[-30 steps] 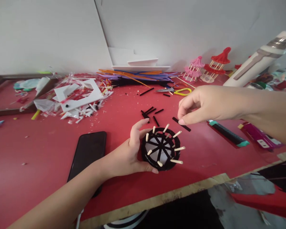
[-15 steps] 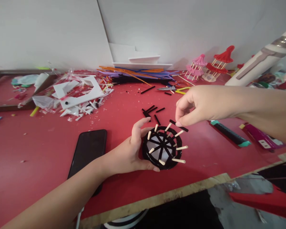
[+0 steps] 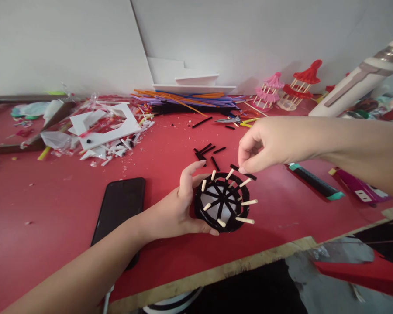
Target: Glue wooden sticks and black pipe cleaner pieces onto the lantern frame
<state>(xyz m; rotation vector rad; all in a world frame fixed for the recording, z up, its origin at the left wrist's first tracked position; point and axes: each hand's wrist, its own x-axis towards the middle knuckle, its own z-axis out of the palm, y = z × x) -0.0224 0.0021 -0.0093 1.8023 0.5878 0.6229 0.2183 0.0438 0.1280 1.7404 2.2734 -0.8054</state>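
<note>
My left hand (image 3: 190, 203) is wrapped round a small round black frame (image 3: 222, 199) with a white base, spoke-like black strips and several pale wooden sticks standing up from its ring. Between thumb and forefinger, my right hand (image 3: 253, 150) pinches a short black fuzzy strip (image 3: 249, 175), like a cut pipe cleaner. That strip lies across the tops of two sticks at the frame's far right side; whether it touches them I cannot tell. Beyond the frame, several more cut black strips (image 3: 215, 163) lie on the red table (image 3: 170, 261).
A phone (image 3: 119, 209) lies left of the frame. Behind are scissors (image 3: 227, 120), a bundle of pipe cleaners (image 3: 186, 101) and a heap of white scraps (image 3: 109, 131). Pink (image 3: 268, 91) and red (image 3: 301, 85) stick models stand at the back. A dark green-ended tube (image 3: 316, 181) lies right.
My right hand has brought the black strip left and closer to the stick tops. The left hand keeps its hold on the frame, almost still.
</note>
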